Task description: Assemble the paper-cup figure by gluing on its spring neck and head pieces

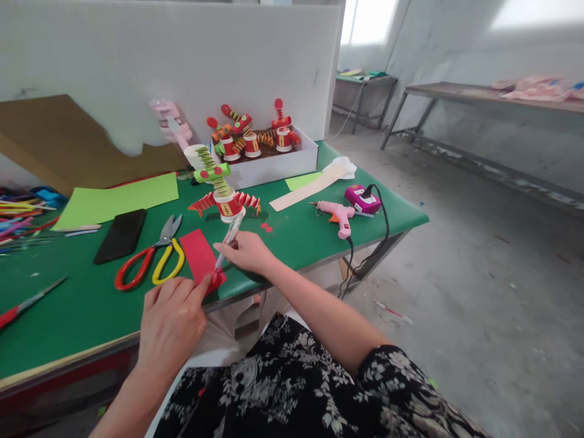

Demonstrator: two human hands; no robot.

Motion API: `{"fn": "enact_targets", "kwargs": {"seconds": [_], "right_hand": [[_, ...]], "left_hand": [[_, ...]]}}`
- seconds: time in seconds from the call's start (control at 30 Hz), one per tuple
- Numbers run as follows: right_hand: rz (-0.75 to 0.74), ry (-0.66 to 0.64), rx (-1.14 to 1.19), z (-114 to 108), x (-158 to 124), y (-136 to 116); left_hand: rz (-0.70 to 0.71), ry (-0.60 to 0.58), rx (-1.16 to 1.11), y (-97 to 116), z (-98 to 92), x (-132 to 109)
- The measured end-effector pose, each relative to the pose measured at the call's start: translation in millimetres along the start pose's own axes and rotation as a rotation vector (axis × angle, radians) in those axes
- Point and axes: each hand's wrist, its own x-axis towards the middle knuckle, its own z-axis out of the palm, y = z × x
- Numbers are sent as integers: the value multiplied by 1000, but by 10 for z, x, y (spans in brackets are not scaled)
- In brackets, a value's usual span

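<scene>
A white pen [227, 243] is gripped in my right hand [249, 250], its tip down on a strip of red paper [199, 252] at the table's front edge. My left hand [176, 310], fingers curled, presses the near end of that paper with its fingertips. Beneath the fingertips there may be a small red piece, too covered to make out. Just behind the pen stands a paper-cup figure [229, 207] with a green folded-paper neck, a green tube head and red pleated arms. A few small red paper dots [266, 227] lie to its right.
Left of the paper are red-and-yellow-handled scissors [166, 243], a black phone [121, 235] and green paper [118, 199]. A pink glue gun [335, 213] with a cord lies right, by a purple power adapter [362, 199]. Behind, a white box [278, 165] holds several similar figures [252, 145].
</scene>
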Motion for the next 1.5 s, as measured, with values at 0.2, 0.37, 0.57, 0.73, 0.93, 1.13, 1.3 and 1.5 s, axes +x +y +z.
{"fn": "enact_targets", "kwargs": {"seconds": [0.2, 0.37, 0.57, 0.73, 0.93, 1.13, 1.3, 1.5], "right_hand": [[20, 20, 5, 3, 21, 22], [16, -26, -22, -13, 37, 4], [8, -58, -56, -4, 58, 20], [1, -75, -86, 4, 63, 22], [4, -89, -113, -32, 39, -22], [2, -82, -125, -56, 3, -39], [-4, -44, -111, -54, -67, -32], [-13, 3, -104, -41, -164, -14]], "left_hand": [[1, 11, 1, -2, 7, -2], [-21, 3, -42, -7, -3, -7], [-4, 3, -2, -4, -2, -12], [-15, 9, -28, 1, 8, -11], [20, 77, 14, 10, 14, 8], [31, 89, 24, -5, 17, -3], [33, 76, 27, -5, 9, -3], [22, 70, 12, 3, 20, 5]]}}
